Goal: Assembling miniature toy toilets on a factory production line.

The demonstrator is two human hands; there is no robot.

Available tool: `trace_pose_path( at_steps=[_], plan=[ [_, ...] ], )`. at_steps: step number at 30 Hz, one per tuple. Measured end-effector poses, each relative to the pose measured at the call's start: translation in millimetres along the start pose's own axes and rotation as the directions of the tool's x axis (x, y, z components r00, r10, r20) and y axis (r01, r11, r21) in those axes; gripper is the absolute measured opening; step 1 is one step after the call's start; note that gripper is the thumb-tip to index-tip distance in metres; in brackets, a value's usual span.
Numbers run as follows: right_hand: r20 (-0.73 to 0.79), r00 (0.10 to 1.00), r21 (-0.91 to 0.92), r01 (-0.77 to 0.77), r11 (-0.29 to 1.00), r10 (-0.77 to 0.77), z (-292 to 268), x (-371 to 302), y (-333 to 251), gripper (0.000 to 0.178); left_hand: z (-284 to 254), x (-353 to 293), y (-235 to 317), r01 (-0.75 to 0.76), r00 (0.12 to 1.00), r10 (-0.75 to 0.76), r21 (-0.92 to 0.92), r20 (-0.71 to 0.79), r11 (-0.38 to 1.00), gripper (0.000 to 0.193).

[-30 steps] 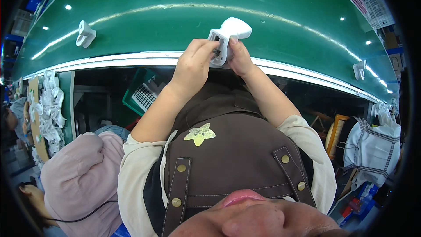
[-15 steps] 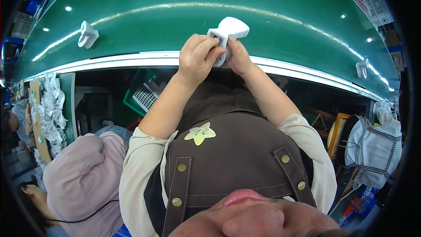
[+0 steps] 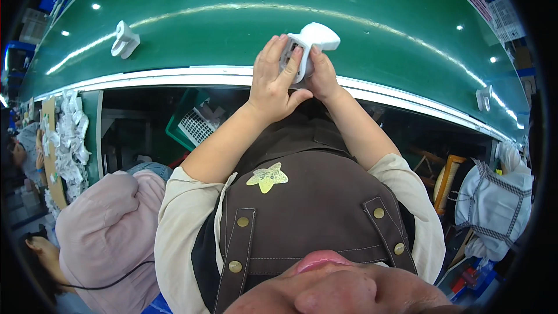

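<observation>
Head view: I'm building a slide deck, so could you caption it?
Left hand over the open side of a white part, held by the right hand at a green worktop.

Fr. where I'm standing: dk brown apron (image 3: 314,209), pale stitching (image 3: 360,249) along the straps (image 3: 388,232) & across the front. Straps same brown, each w/ 2 round brass-coloured snaps (image 3: 379,213). Yellow-green star (image 3: 267,177), 5 pts, speckled, small dk marks in the mid., on the apron's L side. Cream sleeves (image 3: 189,215), loose & creased, ending partway down the arms. Black cloth (image 3: 204,250) shows betw. sleeves & apron. L hand (image 3: 272,81) & R hand (image 3: 324,77) bare, forearms (image 3: 226,145) too.
</observation>
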State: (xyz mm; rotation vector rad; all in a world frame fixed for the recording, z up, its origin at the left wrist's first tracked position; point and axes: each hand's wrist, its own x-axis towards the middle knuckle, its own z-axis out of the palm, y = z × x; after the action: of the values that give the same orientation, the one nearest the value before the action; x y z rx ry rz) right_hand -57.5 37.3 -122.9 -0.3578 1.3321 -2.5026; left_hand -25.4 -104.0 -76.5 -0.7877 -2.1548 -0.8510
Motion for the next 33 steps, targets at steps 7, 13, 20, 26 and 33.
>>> trace_pose_path(
  at_steps=[7, 13, 20, 26, 33],
  plan=[
    [0.067, 0.995, -0.234, -0.063, 0.97, 0.081, -9.0, -4.0, 4.5, 0.063, 11.9, -6.3, -20.4, 0.021, 0.995, -0.04, -0.207, -0.087, 0.978, 0.056],
    [-0.196, 0.978, 0.047, 0.083, 0.995, -0.072, 27.1, -0.3, -9.6, 0.058, 30.1, -10.8, -21.7, 0.12, 0.972, -0.177, -0.317, -0.156, 0.941, 0.055],
    [-0.377, 0.889, -0.011, 0.276, 0.961, -0.26, 30.5, 3.9, -9.3, 0.049, 26.8, -3.1, -19.5, 0.174, 0.98, -0.195, -0.357, -0.024, 0.918, 0.06],
    [-0.367, 0.891, 0.014, 0.292, 0.956, -0.267, 20.1, 1.4, -25.3, 0.05, -7.3, 9.4, -42.4, 0.018, 0.999, -0.014, -0.078, 0.044, 0.997, 0.047],
    [-0.33, 0.916, 0.016, 0.248, 0.969, -0.229, 11.1, 0.8, -34.2, 0.057, -7.6, -2.1, -59.2, 0.205, 0.978, -0.205, -0.009, -0.045, 0.979, 0.022]
  ],
)
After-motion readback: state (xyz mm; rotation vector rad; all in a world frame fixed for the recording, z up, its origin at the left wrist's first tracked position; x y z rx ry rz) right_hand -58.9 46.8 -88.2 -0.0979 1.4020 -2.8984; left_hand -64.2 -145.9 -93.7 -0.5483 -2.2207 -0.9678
